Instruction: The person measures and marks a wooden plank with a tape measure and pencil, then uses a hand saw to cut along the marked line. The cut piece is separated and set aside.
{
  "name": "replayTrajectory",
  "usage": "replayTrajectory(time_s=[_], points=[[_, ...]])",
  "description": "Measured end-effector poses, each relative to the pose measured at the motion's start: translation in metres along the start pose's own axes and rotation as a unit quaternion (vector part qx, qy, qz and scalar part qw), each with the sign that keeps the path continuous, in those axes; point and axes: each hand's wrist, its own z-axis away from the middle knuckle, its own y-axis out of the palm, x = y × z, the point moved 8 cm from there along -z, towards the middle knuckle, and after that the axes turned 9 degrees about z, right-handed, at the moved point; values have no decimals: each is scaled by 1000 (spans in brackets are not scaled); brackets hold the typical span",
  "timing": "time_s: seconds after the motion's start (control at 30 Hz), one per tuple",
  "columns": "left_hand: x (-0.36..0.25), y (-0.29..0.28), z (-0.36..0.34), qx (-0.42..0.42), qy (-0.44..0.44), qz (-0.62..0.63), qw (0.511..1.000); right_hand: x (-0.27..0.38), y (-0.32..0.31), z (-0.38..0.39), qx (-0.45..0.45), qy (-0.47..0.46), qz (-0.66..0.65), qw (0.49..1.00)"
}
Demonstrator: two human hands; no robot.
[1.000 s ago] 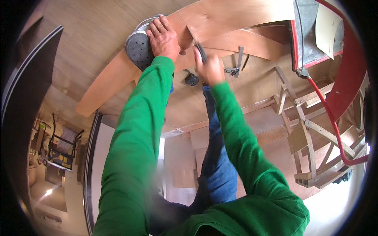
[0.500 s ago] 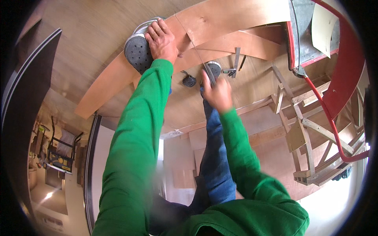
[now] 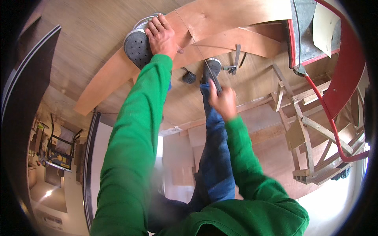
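My left hand (image 3: 162,38) lies on a curved plywood strip (image 3: 98,84), fingers stretched out beside my left shoe (image 3: 138,46), which stands on the same strip. My right hand (image 3: 224,100) is closed round the dark handle of a thin-bladed handsaw (image 3: 210,70), seen edge-on. Its blade reaches away from me to the plywood, in line with a thin dark line across a second wide curved plywood piece (image 3: 232,17). Where the teeth meet the wood is too fine to make out. My right shoe (image 3: 211,69) is on the floor, just left of a combination square (image 3: 237,61).
A black tape measure (image 3: 189,76) and a pencil-like stick (image 3: 243,59) lie on the wooden floor. At right stand a red tubular frame with a grey tray (image 3: 309,33) and a wooden frame (image 3: 309,128). A dark panel (image 3: 29,90) rises at left.
My right hand has drawn the saw back toward me and slightly right. My left hand stays on the plywood.
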Motion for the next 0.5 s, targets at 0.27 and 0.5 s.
replayTrajectory(time_s=[0.27,0.5], points=[[0,3,-7,-4,-1,-29,1000,5,18,-5,-58,-27,-89,994],[-1,-3,-3,3,-5,-6,1000,8,-7,10,-10,-35,-83,996]])
